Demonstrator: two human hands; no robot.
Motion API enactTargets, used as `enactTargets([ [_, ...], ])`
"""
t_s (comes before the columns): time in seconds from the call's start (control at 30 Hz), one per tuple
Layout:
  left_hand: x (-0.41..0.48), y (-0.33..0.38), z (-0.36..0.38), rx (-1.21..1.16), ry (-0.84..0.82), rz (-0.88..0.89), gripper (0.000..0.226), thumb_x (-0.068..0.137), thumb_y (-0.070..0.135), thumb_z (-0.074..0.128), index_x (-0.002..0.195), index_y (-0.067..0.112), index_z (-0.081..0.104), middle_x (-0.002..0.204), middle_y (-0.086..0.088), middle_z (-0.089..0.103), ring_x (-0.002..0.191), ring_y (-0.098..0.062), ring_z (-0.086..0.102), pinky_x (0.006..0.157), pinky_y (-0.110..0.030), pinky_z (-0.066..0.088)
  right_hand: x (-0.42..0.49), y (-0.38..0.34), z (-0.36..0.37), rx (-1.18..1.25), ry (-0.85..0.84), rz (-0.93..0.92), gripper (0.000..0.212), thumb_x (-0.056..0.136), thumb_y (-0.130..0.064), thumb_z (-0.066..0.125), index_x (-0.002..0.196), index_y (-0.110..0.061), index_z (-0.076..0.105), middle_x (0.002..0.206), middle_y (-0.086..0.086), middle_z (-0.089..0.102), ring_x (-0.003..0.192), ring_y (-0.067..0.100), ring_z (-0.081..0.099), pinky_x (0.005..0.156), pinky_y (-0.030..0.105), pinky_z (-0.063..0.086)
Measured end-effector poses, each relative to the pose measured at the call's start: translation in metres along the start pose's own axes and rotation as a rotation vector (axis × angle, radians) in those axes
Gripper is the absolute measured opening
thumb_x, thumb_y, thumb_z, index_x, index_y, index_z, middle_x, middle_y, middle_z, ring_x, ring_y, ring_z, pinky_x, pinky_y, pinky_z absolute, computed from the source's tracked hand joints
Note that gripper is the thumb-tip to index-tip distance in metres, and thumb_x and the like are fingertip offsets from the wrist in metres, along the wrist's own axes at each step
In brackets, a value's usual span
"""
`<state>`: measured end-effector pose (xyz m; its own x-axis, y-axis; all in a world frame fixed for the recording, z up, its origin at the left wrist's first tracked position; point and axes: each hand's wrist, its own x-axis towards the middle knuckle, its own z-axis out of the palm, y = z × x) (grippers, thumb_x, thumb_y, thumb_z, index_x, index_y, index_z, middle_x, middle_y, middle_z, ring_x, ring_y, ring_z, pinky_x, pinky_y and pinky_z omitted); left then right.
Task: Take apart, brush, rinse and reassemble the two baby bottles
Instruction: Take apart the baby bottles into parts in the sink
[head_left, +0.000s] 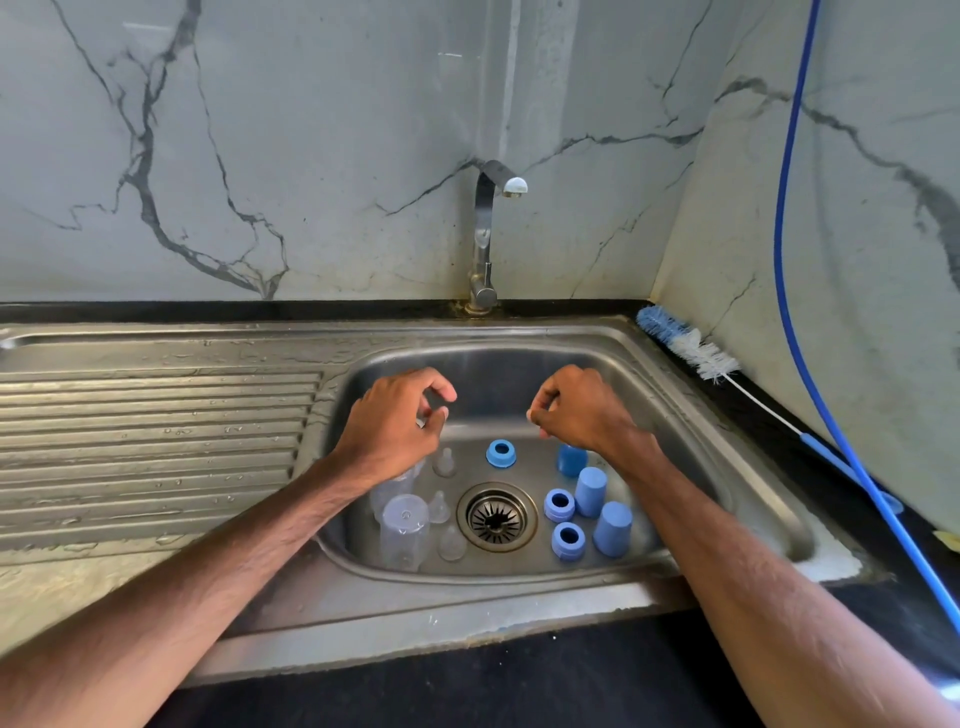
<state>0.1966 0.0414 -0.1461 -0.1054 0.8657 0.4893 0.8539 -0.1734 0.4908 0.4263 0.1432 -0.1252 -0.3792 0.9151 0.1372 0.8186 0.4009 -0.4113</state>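
The bottles lie in parts in the steel sink (675, 395). Two clear bottle bodies are at its left: one (404, 530) near the front, another (397, 484) partly under my left wrist. Three clear teats (445, 462) stand beside them, left of the drain (496, 516). Three blue collar rings (501, 453) and three blue caps (590, 491) sit at the back and right of the drain. My left hand (400, 421) and right hand (576, 402) hover above the basin with loosely curled fingers, holding nothing.
A blue-and-white bottle brush (685, 348) lies on the black counter at the sink's back right corner. The tap (488, 234) stands behind the basin, not running. A blue hose (795, 260) hangs along the right wall. A wet ribbed drainboard (156, 441) extends left.
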Motion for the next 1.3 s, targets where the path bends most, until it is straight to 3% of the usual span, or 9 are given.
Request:
enactTargets([
  [0.4, 0.008, -0.010, -0.008, 0.029, 0.073, -0.043, 0.019, 0.086, 0.012, 0.075, 0.098, 0.026, 0.072, 0.091, 0.018, 0.071, 0.070, 0.006, 0.061, 0.066, -0.014, 0.046, 0.004, 0.004, -0.001, 0.029, 0.017, -0.030, 0.011, 0.089, -0.020, 0.076, 0.080, -0.024, 0.075, 0.069, -0.012, 0.071, 0.071, 0.007, 0.071, 0.077, 0.039, 0.065],
  [0.53, 0.008, -0.010, -0.008, 0.018, 0.078, -0.049, 0.019, 0.086, 0.011, 0.075, 0.099, 0.025, 0.072, 0.093, 0.017, 0.072, 0.074, 0.006, 0.063, 0.069, -0.017, 0.049, 0.001, 0.003, -0.005, 0.039, 0.014, -0.040, 0.009, 0.090, -0.020, 0.076, 0.083, -0.025, 0.075, 0.071, -0.012, 0.071, 0.072, 0.006, 0.071, 0.077, 0.037, 0.064],
  [0.63, 0.008, -0.010, -0.005, 0.024, 0.068, -0.038, 0.019, 0.086, 0.011, 0.075, 0.098, 0.026, 0.072, 0.092, 0.018, 0.072, 0.073, 0.008, 0.062, 0.069, -0.012, 0.046, 0.001, 0.001, -0.013, 0.045, 0.086, -0.046, 0.011, 0.090, -0.020, 0.073, 0.080, -0.023, 0.077, 0.072, -0.012, 0.073, 0.073, 0.006, 0.071, 0.079, 0.037, 0.063],
  [0.83, 0.006, -0.011, -0.002, 0.017, 0.030, -0.052, 0.018, 0.087, 0.015, 0.075, 0.100, 0.027, 0.072, 0.094, 0.019, 0.071, 0.079, 0.004, 0.065, 0.074, -0.024, 0.056, 0.004, 0.015, -0.035, 0.124, 0.294, -0.003, 0.016, 0.093, -0.026, 0.073, 0.081, -0.019, 0.080, 0.076, -0.006, 0.076, 0.070, 0.009, 0.071, 0.070, 0.030, 0.060],
  [0.93, 0.006, -0.014, -0.002, 0.021, 0.021, -0.049, 0.018, 0.087, 0.016, 0.075, 0.101, 0.027, 0.072, 0.095, 0.018, 0.072, 0.081, 0.002, 0.066, 0.075, -0.025, 0.056, 0.014, 0.041, -0.057, 0.045, 0.423, 0.081, 0.021, 0.089, -0.015, 0.065, 0.070, -0.010, 0.071, 0.071, 0.006, 0.070, 0.069, 0.021, 0.064, 0.066, 0.031, 0.050],
  [1.0, 0.007, -0.014, 0.000, 0.022, 0.026, -0.043, 0.018, 0.087, 0.016, 0.076, 0.101, 0.026, 0.073, 0.096, 0.018, 0.072, 0.081, 0.001, 0.066, 0.074, -0.022, 0.055, 0.024, 0.064, -0.073, -0.083, 0.455, 0.171, 0.014, 0.088, -0.013, 0.066, 0.090, 0.000, 0.071, 0.093, 0.023, 0.069, 0.092, 0.036, 0.063, 0.082, 0.041, 0.052],
  [1.07, 0.008, -0.015, 0.001, 0.027, 0.030, -0.041, 0.018, 0.087, 0.016, 0.076, 0.101, 0.027, 0.073, 0.096, 0.018, 0.072, 0.080, 0.003, 0.065, 0.070, -0.017, 0.050, 0.033, 0.087, -0.083, -0.184, 0.399, 0.347, 0.035, 0.092, -0.021, 0.068, 0.120, 0.000, 0.063, 0.123, 0.028, 0.057, 0.119, 0.045, 0.051, 0.100, 0.051, 0.044],
  [1.17, 0.009, -0.015, 0.004, 0.037, 0.026, -0.035, 0.019, 0.087, 0.018, 0.076, 0.102, 0.028, 0.073, 0.097, 0.018, 0.073, 0.081, 0.004, 0.065, 0.068, -0.012, 0.045, 0.036, 0.109, -0.085, -0.230, 0.283, 0.503, 0.046, 0.096, -0.034, 0.065, 0.134, -0.007, 0.057, 0.134, 0.025, 0.052, 0.126, 0.045, 0.049, 0.105, 0.052, 0.043],
  [1.3, 0.009, -0.016, 0.005, 0.032, 0.030, -0.037, 0.020, 0.086, 0.017, 0.077, 0.101, 0.029, 0.072, 0.096, 0.019, 0.072, 0.078, 0.011, 0.061, 0.064, -0.005, 0.037, 0.036, 0.117, -0.078, -0.210, 0.258, 0.480, 0.042, 0.097, -0.030, 0.067, 0.134, -0.012, 0.056, 0.133, 0.022, 0.058, 0.124, 0.043, 0.054, 0.103, 0.050, 0.047],
])
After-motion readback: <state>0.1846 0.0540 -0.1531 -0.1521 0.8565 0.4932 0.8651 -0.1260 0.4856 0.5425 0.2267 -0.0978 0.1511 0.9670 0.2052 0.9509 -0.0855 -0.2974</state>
